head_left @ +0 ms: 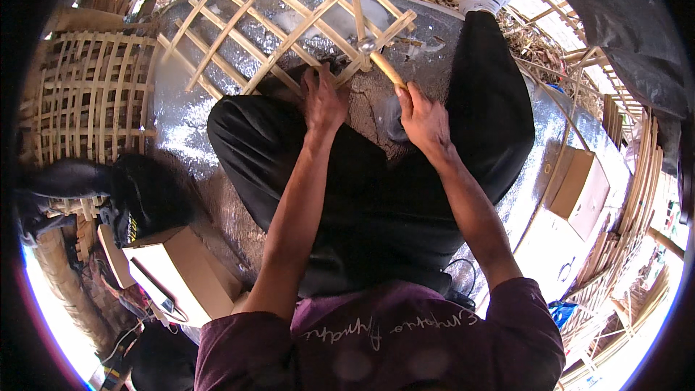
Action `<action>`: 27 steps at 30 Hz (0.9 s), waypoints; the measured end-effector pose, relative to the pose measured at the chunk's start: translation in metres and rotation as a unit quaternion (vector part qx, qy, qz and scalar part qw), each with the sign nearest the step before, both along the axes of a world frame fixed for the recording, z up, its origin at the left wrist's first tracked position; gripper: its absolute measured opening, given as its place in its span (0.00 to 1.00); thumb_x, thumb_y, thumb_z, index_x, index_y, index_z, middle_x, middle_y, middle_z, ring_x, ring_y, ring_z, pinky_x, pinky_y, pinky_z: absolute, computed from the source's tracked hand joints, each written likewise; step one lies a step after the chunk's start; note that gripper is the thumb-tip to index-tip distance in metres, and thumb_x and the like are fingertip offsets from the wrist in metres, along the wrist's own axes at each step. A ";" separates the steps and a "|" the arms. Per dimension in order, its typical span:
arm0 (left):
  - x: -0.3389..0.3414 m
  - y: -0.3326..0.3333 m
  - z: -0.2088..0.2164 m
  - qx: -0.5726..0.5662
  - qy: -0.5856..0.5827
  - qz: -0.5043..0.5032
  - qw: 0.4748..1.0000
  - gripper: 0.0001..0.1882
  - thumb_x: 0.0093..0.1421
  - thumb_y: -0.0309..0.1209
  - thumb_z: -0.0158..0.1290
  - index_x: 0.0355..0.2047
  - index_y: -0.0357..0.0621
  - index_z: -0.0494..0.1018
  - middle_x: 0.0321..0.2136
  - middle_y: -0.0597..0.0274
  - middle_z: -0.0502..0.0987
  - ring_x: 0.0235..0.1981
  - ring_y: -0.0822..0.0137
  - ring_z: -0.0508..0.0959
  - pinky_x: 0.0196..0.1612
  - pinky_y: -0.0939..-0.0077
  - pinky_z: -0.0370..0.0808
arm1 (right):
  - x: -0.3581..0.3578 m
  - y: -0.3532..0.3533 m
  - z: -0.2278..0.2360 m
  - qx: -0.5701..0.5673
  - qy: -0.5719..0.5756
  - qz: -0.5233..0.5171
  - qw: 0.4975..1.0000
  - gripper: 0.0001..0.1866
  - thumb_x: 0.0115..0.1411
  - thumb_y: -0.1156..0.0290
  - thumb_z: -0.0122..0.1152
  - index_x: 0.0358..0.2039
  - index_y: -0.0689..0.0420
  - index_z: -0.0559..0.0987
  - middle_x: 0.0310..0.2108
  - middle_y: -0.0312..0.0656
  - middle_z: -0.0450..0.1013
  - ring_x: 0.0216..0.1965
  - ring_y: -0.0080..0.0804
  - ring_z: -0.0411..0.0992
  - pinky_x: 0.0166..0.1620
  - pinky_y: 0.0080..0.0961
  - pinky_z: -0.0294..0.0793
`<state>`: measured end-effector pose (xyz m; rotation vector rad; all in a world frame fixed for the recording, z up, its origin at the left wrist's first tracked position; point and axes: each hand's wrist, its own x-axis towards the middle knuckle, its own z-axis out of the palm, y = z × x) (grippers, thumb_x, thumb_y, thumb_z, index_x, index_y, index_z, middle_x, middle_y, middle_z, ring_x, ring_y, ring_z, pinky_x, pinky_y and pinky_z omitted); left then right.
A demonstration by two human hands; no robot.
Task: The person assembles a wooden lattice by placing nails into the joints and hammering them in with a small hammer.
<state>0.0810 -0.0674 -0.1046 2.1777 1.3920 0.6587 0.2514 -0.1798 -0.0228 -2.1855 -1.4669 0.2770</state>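
A lattice of pale bamboo strips spans the far left part of the silvery sheet, reaching past its far edge. A hammer slants at the lattice's right end, its metal head over the strips; I cannot tell whether they touch. The right hand is closed around the wooden handle. The left hand has its fingers at the lattice's near side; whether they grip a strip is unclear. Beyond the sheet's left edge stands a woven bamboo panel. Cardboard boxes lie toward its near left corner and right edge.
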 end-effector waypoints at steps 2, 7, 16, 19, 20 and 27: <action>0.007 0.003 -0.001 0.029 -0.003 -0.008 1.000 0.33 0.46 0.30 0.63 0.54 0.44 0.65 0.52 0.39 0.61 0.53 0.38 0.63 0.54 0.47 0.65 | 0.006 -0.003 -0.001 0.021 0.019 -0.020 0.999 0.10 0.65 0.62 0.51 0.33 0.55 0.69 0.18 0.48 0.71 0.21 0.54 0.73 0.21 0.44 0.71; -0.001 -0.002 0.000 0.022 0.017 0.027 0.999 0.26 0.46 0.30 0.63 0.48 0.46 0.71 0.47 0.42 0.65 0.47 0.42 0.69 0.49 0.51 0.69 | 0.003 -0.001 0.029 0.081 0.138 -0.039 0.986 0.12 0.66 0.62 0.49 0.32 0.57 0.69 0.19 0.51 0.70 0.21 0.56 0.71 0.21 0.45 0.66; 0.009 0.000 -0.002 0.028 -0.036 0.003 0.999 0.13 0.50 0.27 0.60 0.38 0.43 0.75 0.32 0.50 0.76 0.37 0.50 0.75 0.38 0.59 0.75 | 0.012 -0.014 0.000 0.068 0.078 -0.030 0.994 0.13 0.66 0.59 0.50 0.32 0.56 0.71 0.20 0.52 0.72 0.23 0.57 0.72 0.23 0.47 0.69; 0.004 0.003 -0.005 0.030 -0.043 0.002 0.999 0.13 0.51 0.24 0.58 0.38 0.43 0.75 0.30 0.52 0.77 0.36 0.55 0.76 0.38 0.64 0.75 | 0.006 -0.009 0.003 0.044 0.071 -0.024 0.996 0.13 0.66 0.58 0.50 0.34 0.56 0.71 0.20 0.51 0.73 0.23 0.56 0.73 0.23 0.47 0.70; 0.002 0.005 -0.008 -0.009 -0.082 -0.011 0.997 0.12 0.53 0.23 0.56 0.39 0.42 0.75 0.30 0.53 0.77 0.36 0.56 0.76 0.38 0.66 0.74 | 0.005 -0.008 0.002 0.042 0.062 -0.020 0.997 0.13 0.66 0.58 0.50 0.34 0.56 0.71 0.20 0.51 0.73 0.23 0.56 0.73 0.23 0.47 0.71; 0.000 0.015 -0.039 -0.230 -0.299 -0.032 0.925 0.09 0.61 0.27 0.52 0.42 0.42 0.72 0.34 0.52 0.77 0.36 0.60 0.78 0.40 0.69 0.75 | 0.002 0.002 0.012 0.059 0.025 0.001 0.998 0.11 0.65 0.59 0.50 0.36 0.54 0.70 0.20 0.49 0.73 0.21 0.55 0.73 0.22 0.47 0.71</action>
